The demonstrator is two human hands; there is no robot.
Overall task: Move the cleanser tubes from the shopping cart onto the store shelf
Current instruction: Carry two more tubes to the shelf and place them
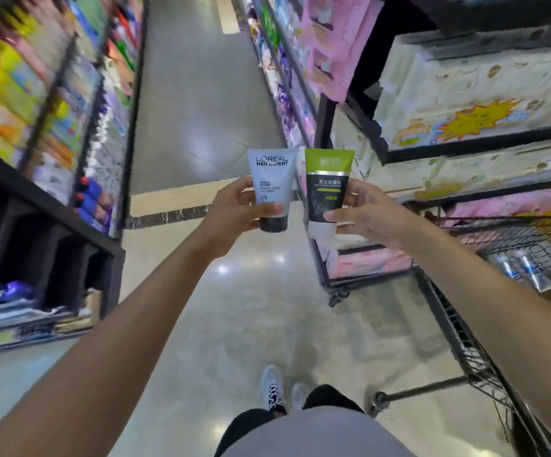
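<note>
**A:** Head view, supermarket aisle: what do the hands hold?

**B:** The left hand (234, 209) pinches a pale grey, flat-crimped plastic cleanser tube with a dark grey cap (270, 188), thumb across its front, cap downward. Its print reads "L'OREAL MEN EXPERT" and "HYDRA POWER".

**A:** And the other?

**B:** The right hand (363, 214) grips a lime-green and black plastic cleanser tube with a white cap (326, 189), thumb over its lower front, fingers curled behind. A silver band crosses it; "MEN" shows in green, the Chinese lettering too small to read. The two tubes stand upright, just beside each other, held out over the glossy pale tiled floor (201, 291).

**A:** The cart?

**B:** The black wire-mesh shopping cart (465, 341) stands to the right; two silvery tubes with blue markings (521, 270) lie inside, lettering blurred.

**A:** Shelving?

**B:** The dark-framed store shelf (399, 153) on the right carries soft plastic-wrapped packs, cream and pink. A second dark shelf unit (53, 206) on the left holds blurred, brightly coloured packages.
</note>
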